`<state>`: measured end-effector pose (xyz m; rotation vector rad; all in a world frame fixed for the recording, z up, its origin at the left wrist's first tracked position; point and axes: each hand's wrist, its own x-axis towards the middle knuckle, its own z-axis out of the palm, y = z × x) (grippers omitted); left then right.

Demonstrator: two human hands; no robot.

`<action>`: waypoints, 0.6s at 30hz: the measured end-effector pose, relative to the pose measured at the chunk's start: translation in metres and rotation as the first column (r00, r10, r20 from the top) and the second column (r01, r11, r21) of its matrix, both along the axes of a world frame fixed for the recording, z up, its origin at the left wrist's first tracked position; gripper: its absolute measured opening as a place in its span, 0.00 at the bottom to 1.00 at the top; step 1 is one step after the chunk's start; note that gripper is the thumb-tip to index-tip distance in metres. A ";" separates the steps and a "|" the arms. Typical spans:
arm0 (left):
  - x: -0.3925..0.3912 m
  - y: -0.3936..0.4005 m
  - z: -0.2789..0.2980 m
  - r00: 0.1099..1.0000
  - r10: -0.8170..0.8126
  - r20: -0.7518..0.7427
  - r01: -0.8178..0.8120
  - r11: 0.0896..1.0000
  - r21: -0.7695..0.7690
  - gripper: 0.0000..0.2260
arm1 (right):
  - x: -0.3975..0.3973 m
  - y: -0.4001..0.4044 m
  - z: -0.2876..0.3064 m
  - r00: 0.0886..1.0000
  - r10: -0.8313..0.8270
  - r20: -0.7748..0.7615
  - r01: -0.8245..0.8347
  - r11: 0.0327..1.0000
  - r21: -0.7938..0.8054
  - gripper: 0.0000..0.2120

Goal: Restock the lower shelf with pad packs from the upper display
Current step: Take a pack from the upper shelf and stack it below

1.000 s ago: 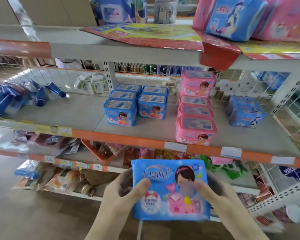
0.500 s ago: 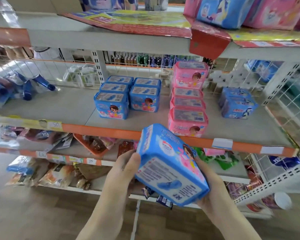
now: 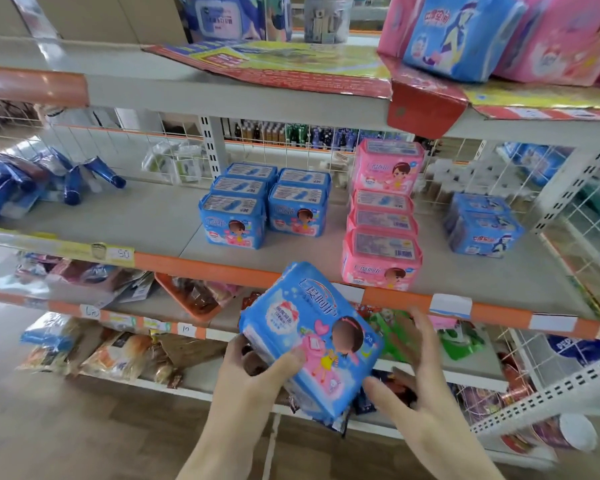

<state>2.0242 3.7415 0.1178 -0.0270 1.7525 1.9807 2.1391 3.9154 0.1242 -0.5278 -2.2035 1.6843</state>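
**A:** Going from the left, what has the left hand (image 3: 253, 379) got?

**B:** It grips the blue pad pack (image 3: 310, 341) at its lower left corner: the thumb lies across the printed face, the other fingers are tucked behind, out of sight. That hand carries the pack.

**A:** Where does the pack sit against the shelf?

**B:** In the air, in front of and just below the orange front edge of the lower shelf (image 3: 153, 223). Its printed face is turned up toward the camera and its long axis runs aslant, from upper left down to lower right. The blue stacks (image 3: 264, 206) already on the shelf lie above and slightly left of it, the pink stack (image 3: 383, 216) above and to the right, with bare shelf board between them straight beyond the pack's top edge.

**A:** So the move is up and forward?

**B:** I judge so, over the edge and into that gap, with the pack squared first.

**A:** And the right hand (image 3: 420, 382)?

**B:** Released: fingers spread and fairly straight, just beside the pack's right edge. Whether a fingertip touches it I cannot tell. The left is plainly the nearer, working hand
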 end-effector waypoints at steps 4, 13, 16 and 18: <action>-0.008 -0.009 0.017 0.967 -0.153 -0.205 0.107 0.970 -0.218 0.38 | 0.004 0.026 0.015 0.982 0.171 -0.080 -0.137 0.937 0.323 0.45; -0.002 0.004 0.020 0.994 -0.113 0.004 0.113 0.991 -0.075 0.43 | 0.002 -0.024 -0.021 0.974 0.146 -0.174 0.078 0.505 0.859 0.30; 0.006 0.006 0.019 0.991 -0.132 0.027 0.133 0.990 -0.050 0.42 | -0.007 -0.027 -0.018 0.927 0.124 -0.354 0.239 0.532 0.812 0.33; 0.004 0.009 0.024 0.994 -0.098 0.037 0.098 0.995 -0.007 0.36 | -0.005 -0.019 -0.016 0.902 0.109 -0.417 0.264 0.626 0.734 0.38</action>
